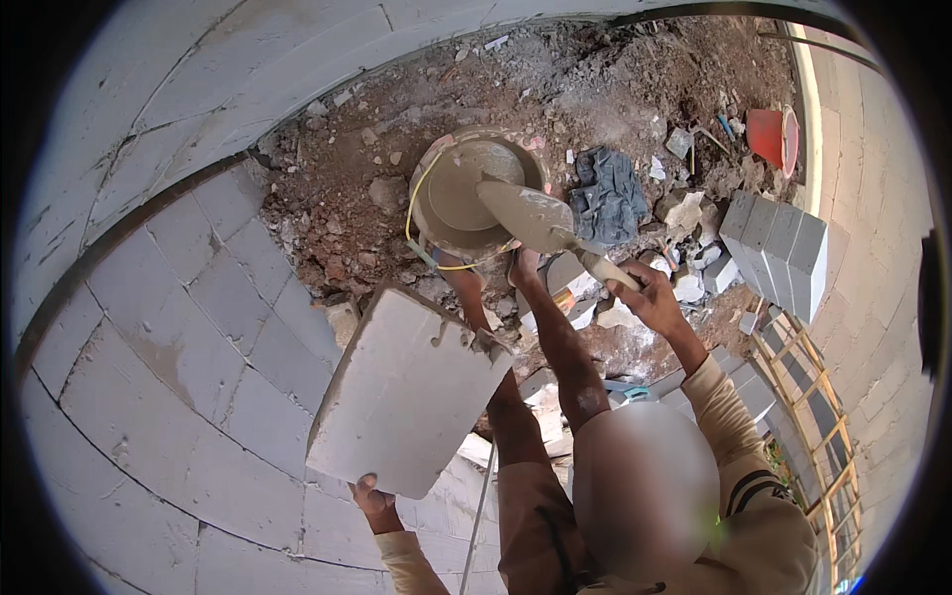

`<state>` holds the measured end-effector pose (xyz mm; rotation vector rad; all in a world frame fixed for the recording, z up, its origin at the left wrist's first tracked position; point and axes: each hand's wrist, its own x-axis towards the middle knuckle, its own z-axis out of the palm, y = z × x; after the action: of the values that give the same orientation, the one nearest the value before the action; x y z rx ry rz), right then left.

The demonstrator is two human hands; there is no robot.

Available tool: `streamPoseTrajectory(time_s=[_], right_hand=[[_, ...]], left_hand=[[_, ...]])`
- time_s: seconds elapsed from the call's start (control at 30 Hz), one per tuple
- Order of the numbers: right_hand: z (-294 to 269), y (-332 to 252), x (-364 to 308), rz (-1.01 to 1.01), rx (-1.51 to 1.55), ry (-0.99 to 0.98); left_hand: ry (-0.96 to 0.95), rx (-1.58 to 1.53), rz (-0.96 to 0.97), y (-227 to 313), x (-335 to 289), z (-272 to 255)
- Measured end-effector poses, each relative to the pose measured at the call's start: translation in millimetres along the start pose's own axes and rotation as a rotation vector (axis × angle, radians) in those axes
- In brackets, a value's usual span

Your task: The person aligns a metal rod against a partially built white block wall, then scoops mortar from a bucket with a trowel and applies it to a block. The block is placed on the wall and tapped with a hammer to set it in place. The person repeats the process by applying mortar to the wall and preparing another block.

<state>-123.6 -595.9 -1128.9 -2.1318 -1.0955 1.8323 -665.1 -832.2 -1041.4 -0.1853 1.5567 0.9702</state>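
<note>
Pinching pale block by edge in left grip, lower frame; clasping trowel in right grip, right of centre, pointing toward bucket, upper centre.

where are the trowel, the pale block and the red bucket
Trowel (536, 217), head view: on its blade.
Pale block (402, 392), head view: on its broad face toward the camera.
Red bucket (764, 137), head view: on its outer side.
</note>
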Motion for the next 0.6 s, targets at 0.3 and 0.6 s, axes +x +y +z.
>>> streamPoseTrajectory(time_s=[0.3, 0.6], right_hand=[[46.4, -69.5, -73.2, -0.194, -0.394, 0.150], [13.5, -55.5, -119.9, -0.136, -0.214, 0.233]], left_hand=[[-0.034, 0.002, 0.025, -11.2, 34.3, 65.5], [0.081, -0.016, 0.001, -14.4, 47.0, 125.2]])
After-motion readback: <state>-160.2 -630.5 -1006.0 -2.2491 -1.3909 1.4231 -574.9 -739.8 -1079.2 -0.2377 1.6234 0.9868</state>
